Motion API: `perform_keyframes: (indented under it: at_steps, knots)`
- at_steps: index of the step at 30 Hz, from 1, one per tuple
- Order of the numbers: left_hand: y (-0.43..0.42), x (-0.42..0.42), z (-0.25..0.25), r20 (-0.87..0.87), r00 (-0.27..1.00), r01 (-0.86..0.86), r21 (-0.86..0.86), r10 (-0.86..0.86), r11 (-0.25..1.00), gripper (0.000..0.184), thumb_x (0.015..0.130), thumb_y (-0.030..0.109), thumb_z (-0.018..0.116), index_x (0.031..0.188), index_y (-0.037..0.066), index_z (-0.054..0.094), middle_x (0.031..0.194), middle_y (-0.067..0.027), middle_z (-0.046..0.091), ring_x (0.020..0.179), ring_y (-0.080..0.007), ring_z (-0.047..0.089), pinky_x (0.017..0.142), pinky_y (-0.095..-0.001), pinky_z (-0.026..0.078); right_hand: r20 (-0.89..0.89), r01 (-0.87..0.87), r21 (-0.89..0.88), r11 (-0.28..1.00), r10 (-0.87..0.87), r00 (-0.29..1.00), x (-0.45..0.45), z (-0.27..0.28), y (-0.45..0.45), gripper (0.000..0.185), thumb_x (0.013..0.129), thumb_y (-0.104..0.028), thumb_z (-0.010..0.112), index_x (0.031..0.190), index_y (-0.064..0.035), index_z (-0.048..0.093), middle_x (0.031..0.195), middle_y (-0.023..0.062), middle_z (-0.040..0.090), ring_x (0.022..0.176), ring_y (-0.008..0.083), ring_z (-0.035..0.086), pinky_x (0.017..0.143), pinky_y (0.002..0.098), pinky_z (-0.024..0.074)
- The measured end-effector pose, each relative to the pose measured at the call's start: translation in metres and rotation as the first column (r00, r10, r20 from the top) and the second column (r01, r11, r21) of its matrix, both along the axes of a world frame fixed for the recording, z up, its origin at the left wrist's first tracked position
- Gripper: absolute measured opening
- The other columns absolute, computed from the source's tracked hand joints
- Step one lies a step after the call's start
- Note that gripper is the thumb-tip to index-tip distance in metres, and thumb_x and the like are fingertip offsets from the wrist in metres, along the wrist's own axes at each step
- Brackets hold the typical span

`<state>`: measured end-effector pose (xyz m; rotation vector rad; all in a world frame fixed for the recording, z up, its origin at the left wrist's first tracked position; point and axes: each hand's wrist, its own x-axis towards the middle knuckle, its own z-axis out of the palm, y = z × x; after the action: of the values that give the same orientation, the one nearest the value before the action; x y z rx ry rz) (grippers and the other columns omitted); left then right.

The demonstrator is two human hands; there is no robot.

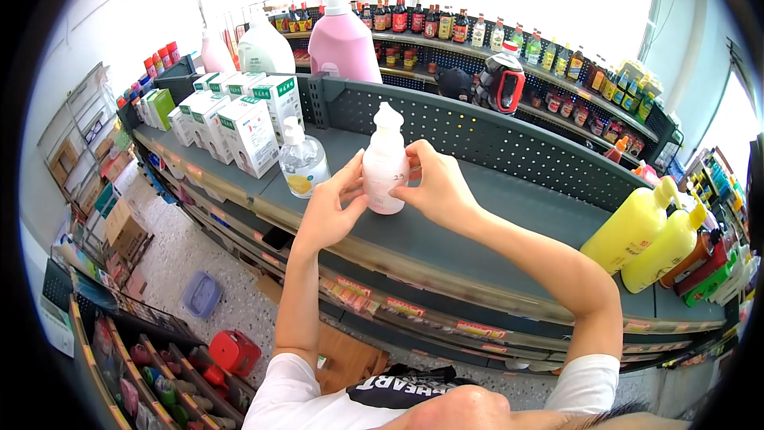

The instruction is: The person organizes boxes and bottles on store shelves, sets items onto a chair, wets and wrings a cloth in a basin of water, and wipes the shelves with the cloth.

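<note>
A pale pink pump bottle stands upright on the grey top shelf, between my two hands. The fingers and thumb of my left hand are against its left side. From the right, my right hand grips it with thumb and fingers. Just left of it is a clear pump bottle with a white top and a yellow label. White and green boxes are grouped farther left on the same shelf.
Yellow bottles stand at the shelf's right end. Behind the perforated back panel are a large pink jug, a red-handled container and rows of sauce bottles. A blue basin and a red stool are on the floor.
</note>
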<state>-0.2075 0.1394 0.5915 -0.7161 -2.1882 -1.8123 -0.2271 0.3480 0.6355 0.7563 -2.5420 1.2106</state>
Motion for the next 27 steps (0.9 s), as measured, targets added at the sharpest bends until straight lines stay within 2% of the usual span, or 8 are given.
perform_keyframes:
  at_steps: [8, 15, 24, 27]
  knots:
    - [-0.014, -0.004, -0.010, -0.020, 0.999, 0.026, 0.091, -0.025, 0.996, 0.068, 0.086, -0.009, 0.058, 0.149, -0.002, 0.033, 0.139, -0.0205, 0.053, 0.125, -0.0282, 0.056, 0.103, -0.0379, 0.047, -0.042, 0.001, 0.010, 1.000, -0.001, 0.999, -0.003, -0.005, -0.018, 0.050, 0.071, -0.011, 0.082, 0.109, 0.0021, 0.053, 0.103, 0.0185, 0.068, 0.093, 0.0287, 0.068, 0.082, 0.0379, 0.0550]
    - [-0.017, -0.005, -0.017, -0.016, 0.999, -0.035, 0.057, 0.036, 0.998, 0.069, 0.085, -0.010, 0.055, 0.149, -0.003, 0.032, 0.138, -0.0225, 0.053, 0.125, -0.0283, 0.056, 0.104, -0.0371, 0.046, -0.041, 0.001, 0.034, 0.999, 0.000, 0.999, -0.005, -0.012, -0.026, 0.046, 0.072, -0.012, 0.079, 0.107, 0.0026, 0.052, 0.097, 0.0198, 0.067, 0.094, 0.0320, 0.067, 0.081, 0.0395, 0.0536]
    - [-0.015, -0.002, -0.026, -0.009, 0.997, -0.071, 0.060, 0.071, 0.996, 0.070, 0.086, -0.011, 0.054, 0.151, -0.002, 0.030, 0.141, -0.0213, 0.050, 0.129, -0.0285, 0.053, 0.103, -0.0372, 0.046, -0.028, -0.044, 0.024, 0.999, 0.044, 0.999, 0.000, -0.017, -0.025, 0.050, 0.077, -0.013, 0.077, 0.114, 0.0015, 0.048, 0.109, 0.0224, 0.062, 0.103, 0.0367, 0.063, 0.087, 0.0424, 0.0510]
    - [-0.014, -0.002, -0.028, -0.016, 0.995, -0.102, 0.049, 0.103, 0.994, 0.070, 0.086, -0.011, 0.054, 0.151, -0.002, 0.029, 0.141, -0.0209, 0.050, 0.129, -0.0285, 0.053, 0.104, -0.0374, 0.046, -0.059, -0.020, 0.065, 0.998, 0.024, 0.998, 0.010, -0.013, -0.014, 0.050, 0.081, -0.014, 0.075, 0.120, 0.0000, 0.048, 0.116, 0.0192, 0.060, 0.103, 0.0334, 0.064, 0.088, 0.0417, 0.0512]
